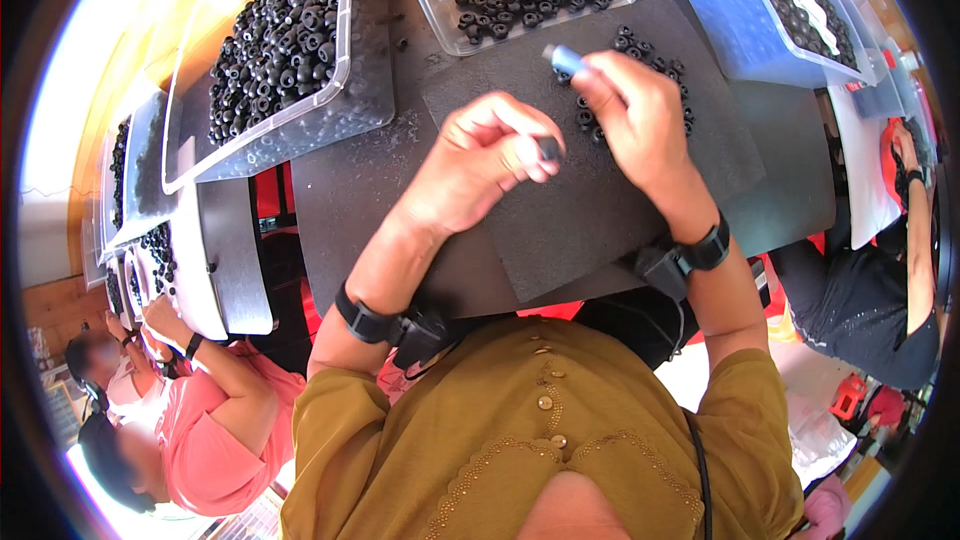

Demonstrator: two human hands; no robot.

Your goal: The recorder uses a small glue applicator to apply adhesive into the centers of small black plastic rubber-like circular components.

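Observation:
Between the thumb and fingers of my left hand is a small black ring-shaped part, held above the dark mat. My right hand is closed around a small tool with a blue handle; its pale tip points up and left, blurred. Beside and partly behind my right hand, several loose black ring-shaped parts lie on the mat. The two hands are apart, the right one slightly farther forward.
A large clear bin heaped with black parts stands at the far left. A smaller clear bin holds more at the far middle, and a blue-tinted bin stands far right. People work at tables on both sides.

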